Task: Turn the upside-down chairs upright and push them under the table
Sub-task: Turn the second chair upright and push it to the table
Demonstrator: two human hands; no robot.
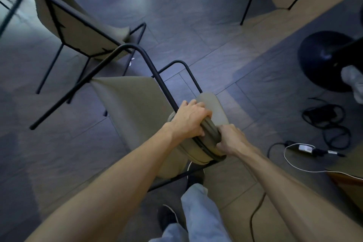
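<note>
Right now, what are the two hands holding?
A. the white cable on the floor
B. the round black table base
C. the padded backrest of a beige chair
C: the left hand and right hand both wrap the beige chair at its backrest.

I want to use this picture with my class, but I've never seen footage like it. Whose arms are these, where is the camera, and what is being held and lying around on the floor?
There is no machine here. A person wears a wide-angle camera on the head, so you look down along their own bare arms. The left hand and right hand both grip the padded backrest of a beige chair with thin black legs; it is tilted, mid-handling. A second chair of the same kind stands behind it on the tiled floor. To the right lie tangled black cables, a white cable and a round black base. Below are the person's jeans and dark shoes.
</note>
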